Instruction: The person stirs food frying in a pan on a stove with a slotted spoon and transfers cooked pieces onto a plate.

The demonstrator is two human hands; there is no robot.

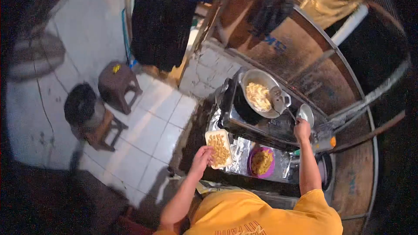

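My left hand (pixel 202 162) grips the left edge of a shallow white tray (pixel 230 162), with its fingertips reaching over the rim. Small tan diced pieces (pixel 218 147) lie in the tray. My right hand (pixel 301 129) is closed around the handle of a dark spatula (pixel 276 94), whose head rests in a metal wok (pixel 250 77). Pale yellowish food (pixel 257 95) fills the middle of the wok, which sits on a stove (pixel 237 124). A round metal lid or bowl (pixel 306 114) is just beyond my right hand; whether they touch, I cannot tell.
On the foil-covered counter (pixel 238 148) stands a pink bowl (pixel 251 169) of yellowish food. An orange-capped bottle (pixel 325 142) lies to the right. Two stools (pixel 116 80) (pixel 102 132) stand on the tiled floor at left. A wooden panel (pixel 305 45) curves behind the stove.
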